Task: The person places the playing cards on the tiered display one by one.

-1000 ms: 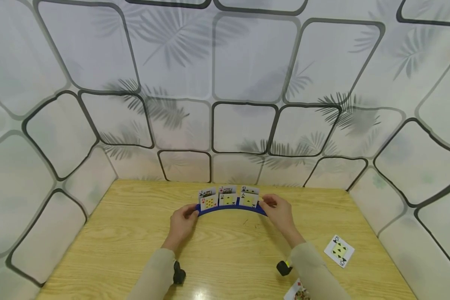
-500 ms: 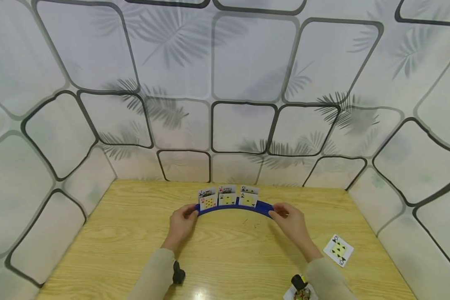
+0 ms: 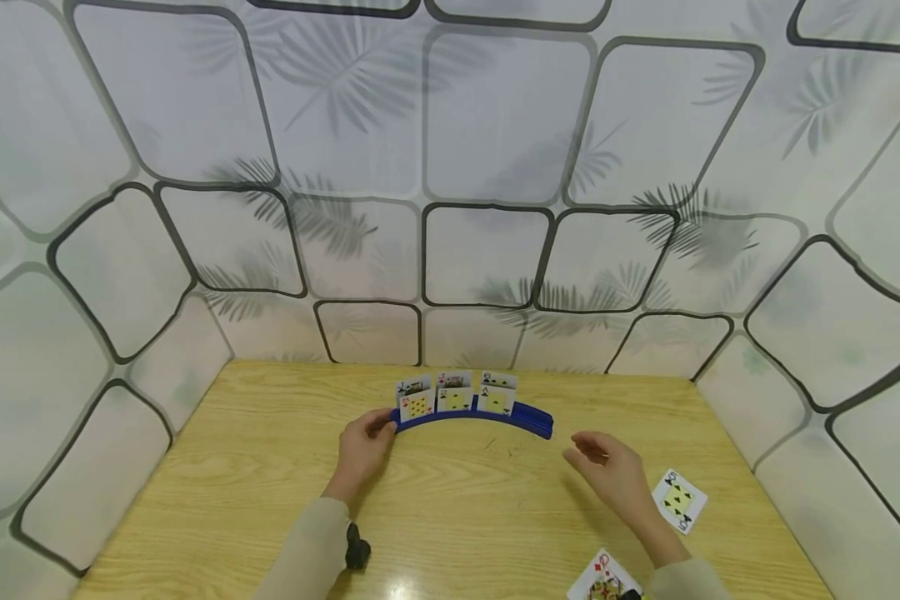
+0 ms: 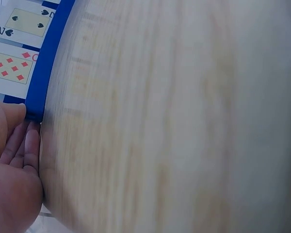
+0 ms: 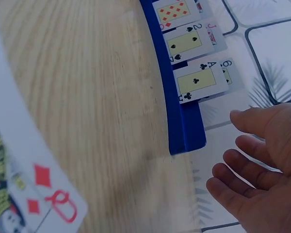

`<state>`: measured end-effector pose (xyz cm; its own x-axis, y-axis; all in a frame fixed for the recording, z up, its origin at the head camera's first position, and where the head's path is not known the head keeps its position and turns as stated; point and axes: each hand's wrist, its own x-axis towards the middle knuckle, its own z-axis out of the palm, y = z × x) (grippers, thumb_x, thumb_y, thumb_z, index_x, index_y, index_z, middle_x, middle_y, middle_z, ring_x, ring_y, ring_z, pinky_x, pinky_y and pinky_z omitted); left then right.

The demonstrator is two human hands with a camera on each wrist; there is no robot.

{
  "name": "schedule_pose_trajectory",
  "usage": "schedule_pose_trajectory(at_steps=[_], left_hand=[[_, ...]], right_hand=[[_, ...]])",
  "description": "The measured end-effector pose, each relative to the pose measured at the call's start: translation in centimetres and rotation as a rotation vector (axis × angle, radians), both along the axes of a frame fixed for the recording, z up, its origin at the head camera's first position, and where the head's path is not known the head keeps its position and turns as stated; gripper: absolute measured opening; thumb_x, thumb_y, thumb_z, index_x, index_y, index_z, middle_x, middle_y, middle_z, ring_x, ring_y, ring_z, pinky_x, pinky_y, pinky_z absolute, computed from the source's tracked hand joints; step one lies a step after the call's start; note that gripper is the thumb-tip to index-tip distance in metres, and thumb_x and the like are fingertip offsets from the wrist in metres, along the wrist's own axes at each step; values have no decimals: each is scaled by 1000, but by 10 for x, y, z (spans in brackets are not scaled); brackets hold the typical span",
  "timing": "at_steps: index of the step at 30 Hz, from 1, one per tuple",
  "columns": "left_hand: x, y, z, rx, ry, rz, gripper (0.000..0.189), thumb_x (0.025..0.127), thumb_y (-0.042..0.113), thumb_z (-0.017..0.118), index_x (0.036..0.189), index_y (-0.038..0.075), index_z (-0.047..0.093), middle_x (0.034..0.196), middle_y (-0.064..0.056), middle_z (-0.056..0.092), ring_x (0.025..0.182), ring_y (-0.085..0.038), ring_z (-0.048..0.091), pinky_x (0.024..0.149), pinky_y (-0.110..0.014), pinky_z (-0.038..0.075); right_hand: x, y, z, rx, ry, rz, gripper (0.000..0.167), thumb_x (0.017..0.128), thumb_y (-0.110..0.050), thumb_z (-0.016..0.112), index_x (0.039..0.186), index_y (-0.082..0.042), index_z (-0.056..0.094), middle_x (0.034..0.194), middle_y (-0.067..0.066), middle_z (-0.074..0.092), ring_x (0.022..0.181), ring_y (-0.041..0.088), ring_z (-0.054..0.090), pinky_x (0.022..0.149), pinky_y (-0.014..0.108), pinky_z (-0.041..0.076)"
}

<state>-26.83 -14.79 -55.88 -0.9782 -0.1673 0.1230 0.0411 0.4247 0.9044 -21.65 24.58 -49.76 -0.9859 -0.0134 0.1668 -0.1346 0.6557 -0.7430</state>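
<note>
A curved blue card holder [image 3: 532, 419] stands toward the back of the table with two rows of playing cards upright in it. In the front row are a diamonds card [image 3: 417, 406], a two of spades [image 5: 183, 42] and an ace of clubs [image 5: 198, 81]; jacks and a six peek out behind. At the holder's left end, my left hand [image 3: 365, 446] pinches the blue rim between thumb and fingers. My right hand [image 3: 617, 477] hovers to the right of the holder's other end, fingers loosely bent, touching nothing.
A black-suited card [image 3: 678, 500] lies face up on the right of the wooden table [image 3: 450, 517]. Nearer the front edge lies a queen of diamonds [image 3: 602, 581], partly cut off. A patterned curtain wall [image 3: 487, 258] closes off the back and sides.
My right hand has slid right along the holder from beside the ace, let go of its end and drawn back toward the front right. My left hand has stayed put.
</note>
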Motion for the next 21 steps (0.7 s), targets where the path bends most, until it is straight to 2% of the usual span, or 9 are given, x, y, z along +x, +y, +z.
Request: schedule_pose_trajectory(at_steps=[13, 21], left_hand=[[1, 0, 2, -6, 4, -4, 28, 101, 6, 67, 128, 0, 73, 123, -19, 76, 110, -31, 71, 95, -45, 58], [1, 0, 2, 0, 3, -7, 28, 102, 6, 67, 129, 0, 72, 124, -20, 75, 111, -32, 71, 97, -47, 58]], right_hand=[[38, 23, -9, 30, -182, -21, 47, 95, -36, 80, 131, -7, 71, 132, 10, 72, 121, 29, 67, 94, 26, 58], [55, 34, -15, 53, -205, 38, 46, 92, -32, 83, 130, -8, 71, 132, 10, 71, 121, 33, 67, 98, 43, 60]])
